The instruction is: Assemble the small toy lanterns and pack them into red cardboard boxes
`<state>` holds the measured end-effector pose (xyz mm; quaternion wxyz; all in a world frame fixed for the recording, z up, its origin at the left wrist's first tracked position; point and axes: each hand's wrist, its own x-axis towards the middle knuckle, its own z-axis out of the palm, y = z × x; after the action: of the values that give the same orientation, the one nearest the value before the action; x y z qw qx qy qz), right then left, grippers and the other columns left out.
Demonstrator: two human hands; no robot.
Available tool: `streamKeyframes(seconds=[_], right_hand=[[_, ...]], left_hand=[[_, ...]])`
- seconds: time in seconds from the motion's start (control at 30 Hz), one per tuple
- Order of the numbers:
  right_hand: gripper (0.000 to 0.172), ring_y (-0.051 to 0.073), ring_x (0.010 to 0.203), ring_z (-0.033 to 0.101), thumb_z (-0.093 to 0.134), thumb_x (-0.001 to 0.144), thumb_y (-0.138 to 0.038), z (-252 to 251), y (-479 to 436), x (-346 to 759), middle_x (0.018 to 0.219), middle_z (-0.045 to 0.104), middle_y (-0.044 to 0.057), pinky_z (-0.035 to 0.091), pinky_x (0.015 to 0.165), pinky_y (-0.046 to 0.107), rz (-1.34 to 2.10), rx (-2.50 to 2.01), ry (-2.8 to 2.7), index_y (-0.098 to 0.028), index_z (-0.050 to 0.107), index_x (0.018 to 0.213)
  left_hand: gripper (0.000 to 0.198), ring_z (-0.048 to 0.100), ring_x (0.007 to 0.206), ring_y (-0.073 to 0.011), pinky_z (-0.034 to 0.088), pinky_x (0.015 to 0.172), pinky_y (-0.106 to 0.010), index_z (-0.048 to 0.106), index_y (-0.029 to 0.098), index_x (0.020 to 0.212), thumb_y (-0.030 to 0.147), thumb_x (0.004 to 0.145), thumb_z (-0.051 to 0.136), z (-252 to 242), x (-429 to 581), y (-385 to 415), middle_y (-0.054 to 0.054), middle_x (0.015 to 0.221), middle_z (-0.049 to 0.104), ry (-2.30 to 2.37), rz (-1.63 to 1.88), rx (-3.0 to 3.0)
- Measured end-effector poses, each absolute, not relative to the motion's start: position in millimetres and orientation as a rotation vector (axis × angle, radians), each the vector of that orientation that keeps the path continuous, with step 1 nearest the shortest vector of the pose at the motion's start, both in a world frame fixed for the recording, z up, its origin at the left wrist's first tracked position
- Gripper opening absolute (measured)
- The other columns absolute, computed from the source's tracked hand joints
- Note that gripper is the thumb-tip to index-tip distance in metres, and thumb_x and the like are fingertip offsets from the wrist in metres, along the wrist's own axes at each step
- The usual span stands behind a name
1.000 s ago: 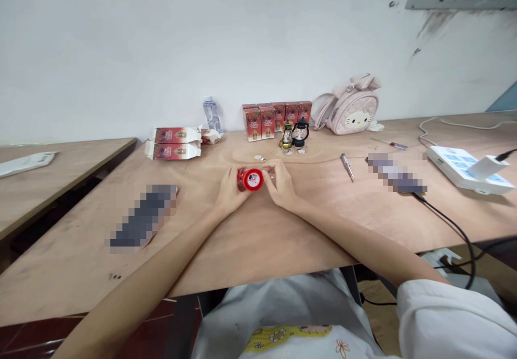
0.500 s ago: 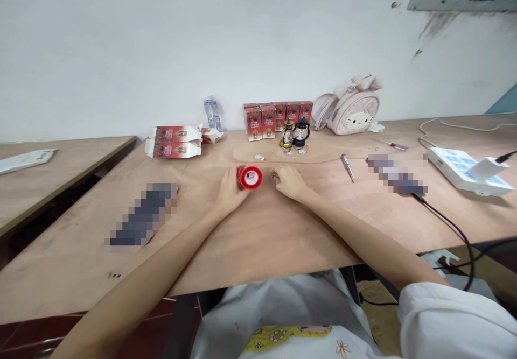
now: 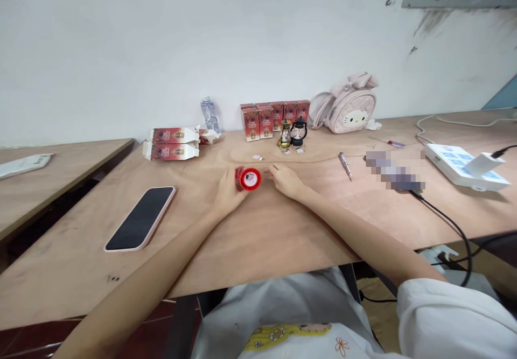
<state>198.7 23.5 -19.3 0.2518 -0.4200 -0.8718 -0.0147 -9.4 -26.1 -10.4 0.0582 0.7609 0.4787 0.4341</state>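
My left hand [image 3: 228, 191] is closed around a small red lantern [image 3: 244, 171], tipped so that its round red base with a white inside faces me. To its right, just apart from the lantern, my right hand [image 3: 286, 181] hovers low over the table with its fingers bent and drawn together at the tips. Whatever those fingertips pinch, if anything, is too small to make out. Behind my hands stand a gold lantern [image 3: 284, 135] and a black lantern [image 3: 298, 132], with small white pieces [image 3: 258, 157] lying on the wood near them.
Red printed boxes [image 3: 258, 122] stand by the wall, between a water bottle [image 3: 210, 114] and a pink bag [image 3: 350, 110]. Opened boxes [image 3: 172, 152] and a phone [image 3: 140, 219] lie left. Rightward are a screwdriver [image 3: 345, 166], another phone [image 3: 393, 171] on a cable, and a power strip [image 3: 464, 166].
The red lantern's base has turned slightly in my left hand. My right hand's fingertips have shifted a little to the left, and the whole view has moved slightly.
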Motion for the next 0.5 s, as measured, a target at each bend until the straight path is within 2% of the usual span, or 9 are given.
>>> streamKeyframes(seconds=[0.1, 0.3, 0.5], right_hand=[[0.023, 0.023, 0.099, 0.061, 0.051, 0.084, -0.004, -19.0, 21.0, 198.1, 0.103, 0.067, 0.012, 0.048, 0.087, 0.037, -0.019, -1.005, -2.272, -0.014, 0.063, 0.101], [0.008, 0.017, 0.077, 0.063, 0.050, 0.092, -0.023, -7.0, -1.5, 185.6, 0.084, 0.067, 0.005, 0.051, 0.076, 0.033, -0.076, -0.661, -1.813, -0.021, 0.058, 0.094], [0.002, 0.016, 0.077, 0.064, 0.056, 0.090, -0.021, -6.1, -13.5, 172.9, 0.082, 0.068, 0.002, 0.051, 0.072, 0.033, -0.184, -0.453, -1.771, -0.022, 0.057, 0.091]], left_hand=[[0.049, 0.060, 0.107, -0.0270, 0.050, 0.089, -0.045, 0.047, 0.020, 0.113, 0.029, 0.070, 0.069, -10.9, -9.7, -25.6, -0.011, 0.115, 0.060, 1.458, 1.318, 2.303], [0.047, 0.059, 0.107, -0.0263, 0.050, 0.089, -0.044, 0.047, 0.020, 0.112, 0.030, 0.072, 0.068, -9.4, -8.5, -27.0, -0.010, 0.113, 0.061, 1.465, 1.315, 2.293], [0.048, 0.060, 0.105, -0.0269, 0.050, 0.090, -0.045, 0.046, 0.020, 0.113, 0.031, 0.072, 0.068, -10.9, -8.5, -26.2, -0.010, 0.113, 0.061, 1.412, 1.322, 2.335]])
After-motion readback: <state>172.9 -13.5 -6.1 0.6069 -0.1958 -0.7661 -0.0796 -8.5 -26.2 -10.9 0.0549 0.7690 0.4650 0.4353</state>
